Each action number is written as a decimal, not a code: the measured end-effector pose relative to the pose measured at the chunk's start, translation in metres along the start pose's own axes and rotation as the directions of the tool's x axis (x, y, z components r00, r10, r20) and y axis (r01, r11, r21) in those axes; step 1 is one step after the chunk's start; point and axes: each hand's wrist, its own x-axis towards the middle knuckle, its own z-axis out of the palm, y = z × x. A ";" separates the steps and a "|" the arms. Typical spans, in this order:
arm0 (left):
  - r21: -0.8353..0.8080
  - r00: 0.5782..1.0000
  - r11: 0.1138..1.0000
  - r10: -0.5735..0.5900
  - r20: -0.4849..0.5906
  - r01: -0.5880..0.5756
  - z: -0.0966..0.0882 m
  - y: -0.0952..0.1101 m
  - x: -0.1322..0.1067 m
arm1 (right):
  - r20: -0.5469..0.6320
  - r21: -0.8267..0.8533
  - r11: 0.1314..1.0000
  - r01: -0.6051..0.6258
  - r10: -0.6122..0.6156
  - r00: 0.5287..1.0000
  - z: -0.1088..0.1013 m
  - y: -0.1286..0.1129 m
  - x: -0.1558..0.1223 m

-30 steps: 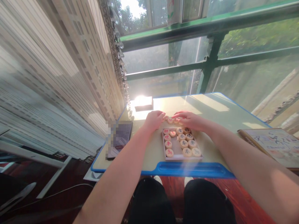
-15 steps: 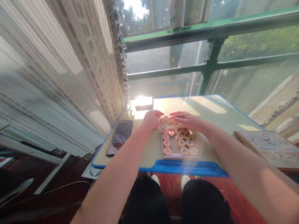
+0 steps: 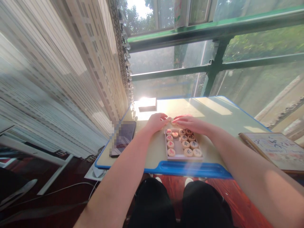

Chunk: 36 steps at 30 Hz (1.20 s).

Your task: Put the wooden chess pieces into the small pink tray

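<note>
Just beyond the box, my left hand [image 3: 158,121] rests low over the table with its fingers curved around the left side of some loose xiangqi pieces [image 3: 169,119]. My right hand [image 3: 188,122] faces it from the right, fingers stretched out and cupped beside the same pieces. Most of those pieces are hidden by the hands. Nearer to me lies a shallow open box [image 3: 177,146]. Red-marked pieces [image 3: 170,144] line its left side, and black-marked pieces [image 3: 185,144] fill columns on its right. One red piece [image 3: 175,134] sits at the far end between them.
A bright white box [image 3: 147,104] stands at the table's far left. On the left edge lies a dark tablet-like object [image 3: 124,136], partly pixelated. A framed board with writing [image 3: 275,148] is at the right. Curtains [image 3: 71,63] hang on the left, and windows rise behind.
My hands have come closer together, the left one shifting right. The loose pieces between them are now gathered more tightly and mostly covered. The pieces in the box look the same.
</note>
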 end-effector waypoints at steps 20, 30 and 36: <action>-0.182 0.995 0.979 -0.089 0.038 0.095 -0.005 0.003 0.000 | 0.045 0.019 0.999 -0.025 0.024 0.999 0.002 0.002 0.000; 0.087 0.997 0.993 -0.072 -0.034 0.075 -0.009 -0.001 0.001 | 0.018 0.028 0.999 -0.043 0.043 0.999 0.003 0.006 0.001; 0.183 0.998 0.983 -0.034 0.055 0.023 -0.007 0.002 -0.001 | 0.036 0.040 0.999 -0.034 0.032 0.999 0.003 0.004 0.000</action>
